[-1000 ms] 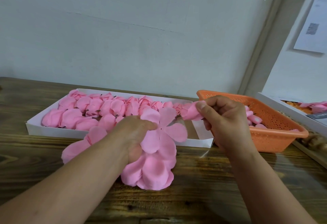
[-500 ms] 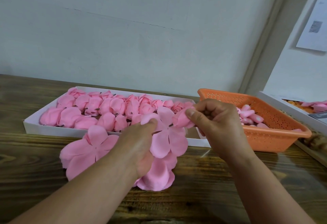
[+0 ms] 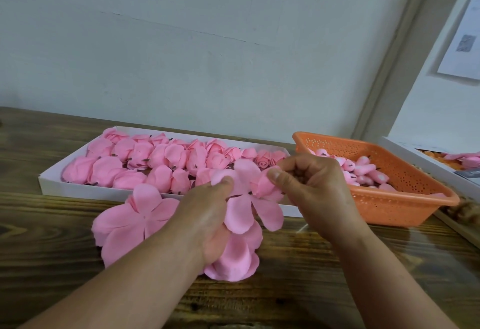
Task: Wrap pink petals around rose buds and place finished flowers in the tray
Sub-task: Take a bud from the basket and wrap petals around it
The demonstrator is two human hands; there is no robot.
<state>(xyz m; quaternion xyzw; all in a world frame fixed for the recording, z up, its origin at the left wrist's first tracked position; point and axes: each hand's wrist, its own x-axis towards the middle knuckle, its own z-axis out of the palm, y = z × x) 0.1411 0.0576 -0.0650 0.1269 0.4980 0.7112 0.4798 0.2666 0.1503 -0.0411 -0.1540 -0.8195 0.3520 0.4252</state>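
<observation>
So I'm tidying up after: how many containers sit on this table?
3. A white tray of roses at left, an orange basket of buds at right, and a box cut off at the right edge. More may lie outside the view.

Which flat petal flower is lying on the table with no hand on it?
The petal piece left of the left hand. It lies flat and untouched; the others are held or under that hand.

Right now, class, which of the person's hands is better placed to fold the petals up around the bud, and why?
Probably the left hand: it already pinches the petal sheet beside the bud, while the right hand is busy gripping that bud.
</observation>
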